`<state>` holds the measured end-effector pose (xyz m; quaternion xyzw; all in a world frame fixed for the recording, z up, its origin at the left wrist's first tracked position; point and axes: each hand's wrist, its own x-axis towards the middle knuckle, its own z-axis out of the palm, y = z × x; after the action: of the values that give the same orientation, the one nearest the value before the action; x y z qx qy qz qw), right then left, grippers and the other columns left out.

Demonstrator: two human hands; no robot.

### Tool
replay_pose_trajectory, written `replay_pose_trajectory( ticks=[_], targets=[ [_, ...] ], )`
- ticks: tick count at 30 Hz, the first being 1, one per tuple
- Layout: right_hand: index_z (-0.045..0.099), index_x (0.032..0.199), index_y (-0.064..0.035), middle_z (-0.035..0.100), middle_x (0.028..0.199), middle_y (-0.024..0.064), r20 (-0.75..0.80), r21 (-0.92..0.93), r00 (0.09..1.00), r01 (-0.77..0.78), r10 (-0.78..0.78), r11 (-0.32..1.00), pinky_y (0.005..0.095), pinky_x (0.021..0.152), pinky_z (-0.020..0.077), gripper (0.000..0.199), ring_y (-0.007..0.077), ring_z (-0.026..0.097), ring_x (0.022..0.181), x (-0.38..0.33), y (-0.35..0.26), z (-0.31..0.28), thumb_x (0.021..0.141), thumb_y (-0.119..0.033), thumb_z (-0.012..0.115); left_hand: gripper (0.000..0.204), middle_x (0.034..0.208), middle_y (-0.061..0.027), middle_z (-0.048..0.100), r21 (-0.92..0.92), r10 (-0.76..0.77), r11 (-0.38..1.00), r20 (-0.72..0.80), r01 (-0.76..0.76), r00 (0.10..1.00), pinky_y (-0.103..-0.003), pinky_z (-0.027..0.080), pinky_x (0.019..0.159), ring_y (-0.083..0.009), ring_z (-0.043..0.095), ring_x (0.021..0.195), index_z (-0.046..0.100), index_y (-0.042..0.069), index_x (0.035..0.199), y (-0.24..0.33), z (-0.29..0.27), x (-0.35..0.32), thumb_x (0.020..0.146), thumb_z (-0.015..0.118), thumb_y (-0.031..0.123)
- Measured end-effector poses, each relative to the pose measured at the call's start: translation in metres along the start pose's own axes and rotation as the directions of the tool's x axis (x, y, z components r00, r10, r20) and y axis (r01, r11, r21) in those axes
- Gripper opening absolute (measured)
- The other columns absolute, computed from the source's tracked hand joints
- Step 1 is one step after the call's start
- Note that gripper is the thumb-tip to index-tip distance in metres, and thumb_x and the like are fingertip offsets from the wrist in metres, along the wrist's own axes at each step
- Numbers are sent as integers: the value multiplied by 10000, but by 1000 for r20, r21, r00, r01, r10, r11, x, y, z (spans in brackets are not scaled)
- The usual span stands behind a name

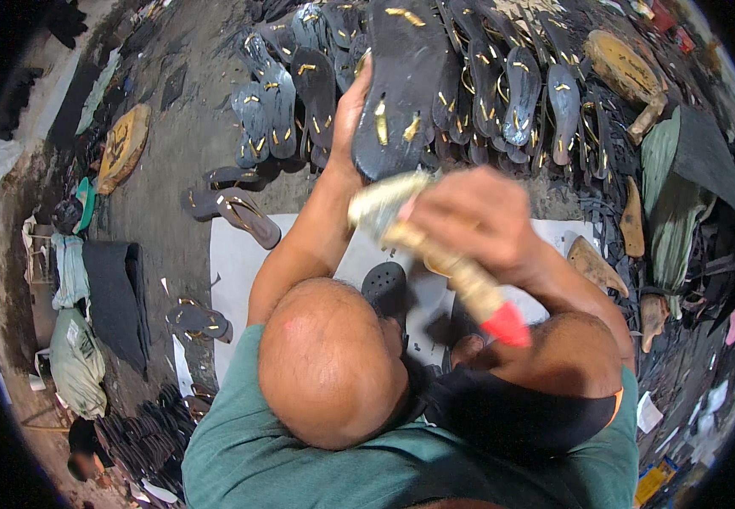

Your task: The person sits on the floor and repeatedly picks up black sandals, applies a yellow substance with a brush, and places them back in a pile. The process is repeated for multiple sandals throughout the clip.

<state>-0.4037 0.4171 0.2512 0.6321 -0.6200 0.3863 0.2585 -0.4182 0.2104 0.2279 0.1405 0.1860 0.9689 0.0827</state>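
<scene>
My left hand [349,123] grips the left edge of a large black flip-flop sole [401,85], held up with its underside toward me. Folded gold strap ends show at its holes. My right hand [482,216], smeared by motion, is closed around a tool [469,284] just below the sole's lower end. The tool has a wide pale-yellow head, a wrapped yellowish shaft and a red end; blur hides its exact kind. Whether its head touches the sole, I cannot tell. Behind the sole, several flip-flops [312,93] stand in rows, some with shiny bluish smears on their undersides.
White sheeting [232,263] lies under my feet, with a black clog [384,284] between my knees. Loose sandals [249,216] lie to the left. Wooden pieces [622,64] and dark sheet material [711,170] are at the right. A sack [77,365] and piled soles [151,441] are lower left.
</scene>
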Motion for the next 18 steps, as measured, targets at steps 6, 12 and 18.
replay_pose_trajectory(
  ticks=[6,12,18],
  targets=[
    [713,943,-67,674,858,71,87,151,996,-10,-4,988,355,608,509,263,253,650,781,9,-4,1,708,-164,781,494,1287,-172,624,39,43,998,24,-44,999,-416,570,934,-266,673,1081,501,11,1382,-8,-6,2,1070,367,369],
    [715,857,-24,655,707,149,-141,61,899,-410,415,910,384,552,471,243,297,649,636,39,35,-18,836,-259,774,490,1378,-106,551,190,79,980,-135,-52,988,-418,510,1024,-240,591,1220,389,115,1486,-27,21,-13,1051,461,330],
    [706,1121,8,739,976,113,-96,95,611,-780,786,618,291,811,521,307,140,672,888,74,73,-79,925,-229,705,471,1473,-143,460,378,-3,921,-223,89,975,-399,434,1109,-226,504,1325,343,57,1508,-33,27,-32,1073,385,233]
  ],
)
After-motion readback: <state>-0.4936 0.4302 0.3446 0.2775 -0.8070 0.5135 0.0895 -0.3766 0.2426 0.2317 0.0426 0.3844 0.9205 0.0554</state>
